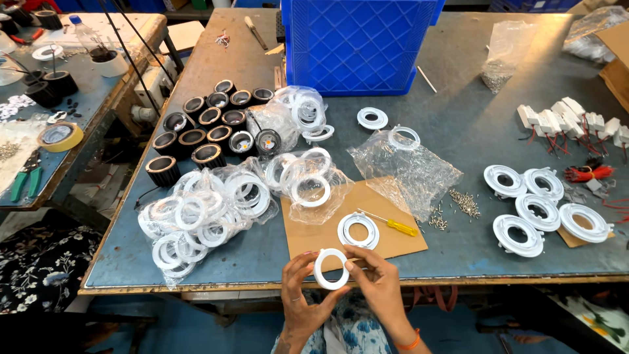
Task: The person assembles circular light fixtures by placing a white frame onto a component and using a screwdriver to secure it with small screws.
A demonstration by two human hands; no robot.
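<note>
Both of my hands hold one white plastic ring [319, 274] at the near edge of the table. My left hand [303, 295] grips its left side with thumb and fingers. My right hand [378, 284] pinches its right side. Just beyond them another white ring [358, 230] lies flat on a brown cardboard sheet [314, 229], next to a small yellow-handled screwdriver [392, 225].
Clear bags of white rings [196, 216] lie at the left, black round housings [209, 131] behind them. A blue crate [357, 42] stands at the back. Several white assembled ring fittings [540, 210], loose screws [464, 202] and white wired connectors [570, 121] sit at the right.
</note>
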